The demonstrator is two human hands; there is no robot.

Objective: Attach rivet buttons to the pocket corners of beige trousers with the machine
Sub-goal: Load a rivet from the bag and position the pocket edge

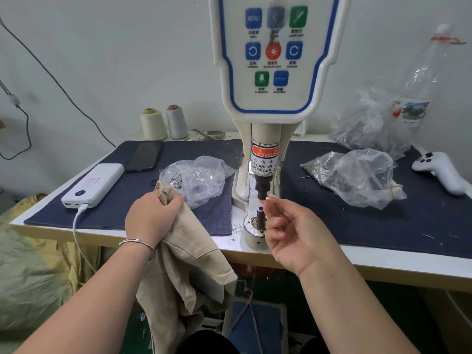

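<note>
Evidently loading the machine [265,139], the right hand [293,233] pinched something tiny under its punch [263,191]; at nine o'clock, the left hand [150,218] gripped the beige trousers [186,256] ready.

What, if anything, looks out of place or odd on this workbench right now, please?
Two things stand out. A white game controller lies at the far right edge of the dark blue cloth mat, unrelated to riveting. The worn, smudged grey button on the cream riveting machine's panel is rubbed nearly blank. Nothing looks spilled.
</note>
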